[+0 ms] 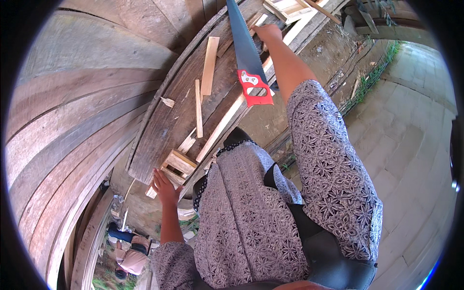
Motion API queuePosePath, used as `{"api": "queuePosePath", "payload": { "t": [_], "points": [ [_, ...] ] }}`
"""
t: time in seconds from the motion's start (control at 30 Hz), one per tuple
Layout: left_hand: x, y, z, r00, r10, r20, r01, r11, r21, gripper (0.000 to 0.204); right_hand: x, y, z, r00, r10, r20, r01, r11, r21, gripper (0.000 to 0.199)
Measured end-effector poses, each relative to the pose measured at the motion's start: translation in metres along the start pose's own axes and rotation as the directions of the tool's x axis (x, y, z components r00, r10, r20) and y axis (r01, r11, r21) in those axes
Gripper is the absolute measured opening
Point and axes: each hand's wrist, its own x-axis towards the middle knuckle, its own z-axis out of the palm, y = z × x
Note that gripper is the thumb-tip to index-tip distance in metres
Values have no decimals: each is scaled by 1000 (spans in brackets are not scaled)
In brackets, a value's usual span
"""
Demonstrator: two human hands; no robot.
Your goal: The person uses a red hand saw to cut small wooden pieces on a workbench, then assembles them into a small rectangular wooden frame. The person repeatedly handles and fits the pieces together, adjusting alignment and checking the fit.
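Note:
A hand saw with a dark blade (241,38) and a red handle (253,88) lies on a weathered plank workbench (159,125). My right hand (268,33) reaches far along the bench, fingers curled, beside the saw blade and at the end of a long pale wood strip (227,121); whether it grips anything is unclear. My left hand (164,187) has its fingers spread against the near edge of a small wooden frame (180,164). Short pale offcuts (210,65) lie on the bench between the two hands.
Curved grey plank boards (72,111) fill the left. A slatted wooden crate (285,7) sits at the bench's far end. Paved ground (411,125) and bare earth lie to the right. Another person (130,256) crouches at lower left.

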Motion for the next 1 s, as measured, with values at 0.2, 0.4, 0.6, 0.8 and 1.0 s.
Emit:
{"api": "queuePosePath", "payload": {
  "t": [0.2, 0.4, 0.6, 0.8, 1.0],
  "points": [
    [-8, -4, 0, 1000, -13, 17, 13, 1000, -2, 130, -33, -12, -31, 995, 98, 6, -92, 902, 422, 37],
    [0, -5, -1, 1000, -4, 22, 4, 1000, 15, 130, -40, 11, -52, 966, 84, 244, -240, 640, 730, 17],
    [1, -11, 7, 999, 23, -38, -23, 1000, -3, 129, -43, 6, -48, 963, 131, 234, -263, 636, 726, 15],
    [6, -10, 2, 1000, -5, -17, 5, 1000, -22, 127, -41, 7, -41, 977, 177, 117, -210, 727, 654, 25],
    [6, -19, 3, 999, 39, -24, -40, 999, -25, 125, -60, -9, -16, 772, -97, -628, 243, 958, 150, 39]
  ]
}}
